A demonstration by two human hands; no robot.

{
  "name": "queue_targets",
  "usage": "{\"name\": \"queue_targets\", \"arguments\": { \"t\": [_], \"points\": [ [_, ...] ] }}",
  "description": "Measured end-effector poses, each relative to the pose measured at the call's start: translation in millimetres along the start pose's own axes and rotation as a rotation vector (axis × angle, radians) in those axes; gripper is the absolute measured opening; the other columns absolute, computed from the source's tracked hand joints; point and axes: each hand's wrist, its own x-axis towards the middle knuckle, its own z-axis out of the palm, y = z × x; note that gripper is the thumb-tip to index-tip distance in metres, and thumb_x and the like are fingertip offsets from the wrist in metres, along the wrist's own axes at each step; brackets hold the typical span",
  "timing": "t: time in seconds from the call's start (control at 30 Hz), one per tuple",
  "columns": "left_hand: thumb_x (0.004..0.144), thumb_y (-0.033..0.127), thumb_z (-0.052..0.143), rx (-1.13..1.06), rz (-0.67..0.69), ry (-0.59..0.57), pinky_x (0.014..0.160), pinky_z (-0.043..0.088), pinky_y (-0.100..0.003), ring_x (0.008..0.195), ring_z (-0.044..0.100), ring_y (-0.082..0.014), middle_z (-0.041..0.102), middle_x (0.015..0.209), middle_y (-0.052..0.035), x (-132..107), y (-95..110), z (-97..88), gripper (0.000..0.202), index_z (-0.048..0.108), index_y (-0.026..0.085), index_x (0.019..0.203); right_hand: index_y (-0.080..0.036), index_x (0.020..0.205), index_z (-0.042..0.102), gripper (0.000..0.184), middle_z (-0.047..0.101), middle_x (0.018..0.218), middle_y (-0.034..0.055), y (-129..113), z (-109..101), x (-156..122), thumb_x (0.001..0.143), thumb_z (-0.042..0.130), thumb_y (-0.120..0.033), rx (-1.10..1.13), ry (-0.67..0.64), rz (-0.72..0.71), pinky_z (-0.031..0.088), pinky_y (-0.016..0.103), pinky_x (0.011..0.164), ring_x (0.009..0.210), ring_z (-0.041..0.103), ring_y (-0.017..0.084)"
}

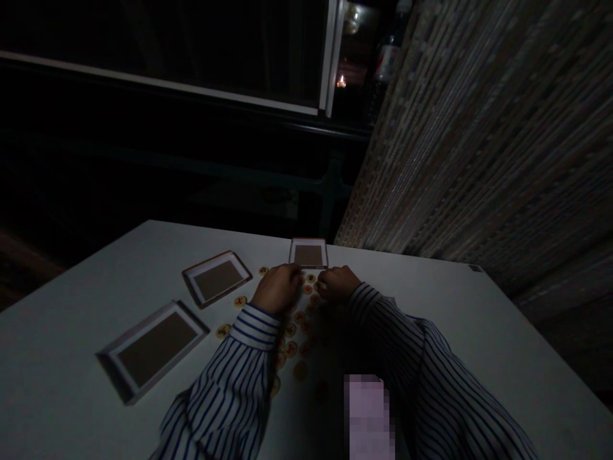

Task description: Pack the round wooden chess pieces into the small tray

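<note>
Round wooden xiangqi pieces (290,349) with red or dark characters lie scattered over the white table, mostly in a band between my forearms. My left hand (278,289) is curled closed low over the far end of this band; its fingertips are hidden, so what they hold does not show. Across from it, my right hand (339,283) is closed, with a piece at its pinched fingertips. Between the two hands lie a few pieces, one of them red-marked (307,289). Just beyond the hands sits a small shallow box (309,241) with a brown bottom.
Two more shallow boxes, a middle one (190,287) and a larger one (165,386), lie on the left of the table (479,358). A pixelated pink patch (368,415) covers the near edge. A string curtain (460,128) hangs at the right; a bottle (387,61) stands behind it.
</note>
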Motion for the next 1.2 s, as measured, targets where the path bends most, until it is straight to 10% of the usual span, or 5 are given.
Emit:
{"name": "queue_targets", "arguments": {
  "t": [0.53, 0.8, 1.2],
  "points": [
    [0.07, 0.033, 0.057, -0.716, 0.012, -0.101, 0.074, 0.045, -0.027, 0.08, 0.061, -0.0181, 0.069, 0.082, -0.0028, -6, 50, 14.1, 0.023, 0.068, 0.016, 0.082, -0.017, 0.102, 0.057, 0.027, 0.065, 0.097, 0.0063, 21, -14, -71, 0.08, 0.049, -0.032, 0.32, 0.383, -0.095, 0.038, 0.03, 0.08, 0.091, 0.058, 0.017],
    [0.065, 0.031, 0.065, -1.153, -0.174, -0.174, 0.07, 0.046, -0.026, 0.075, 0.061, -0.0142, 0.068, 0.083, -0.0048, -14, 64, 29.4, 0.035, 0.063, 0.015, 0.096, -0.017, 0.091, 0.056, 0.026, 0.066, 0.078, 0.0027, 29, -1, -89, 0.069, 0.06, -0.031, 1.223, 0.49, 0.022, 0.049, 0.025, 0.062, 0.069, 0.062, 0.013],
    [0.059, 0.032, 0.07, -1.112, -0.182, -0.151, 0.052, 0.039, -0.019, 0.057, 0.053, -0.0082, 0.062, 0.064, 0.0006, -15, 93, 34.9, 0.028, 0.062, 0.013, 0.078, -0.016, 0.08, 0.063, 0.021, 0.067, 0.078, 0.0029, 44, 3, -100, 0.067, 0.064, -0.032, 1.383, 0.504, 0.026, 0.049, 0.028, 0.07, 0.073, 0.061, 0.014]
  ]
}}
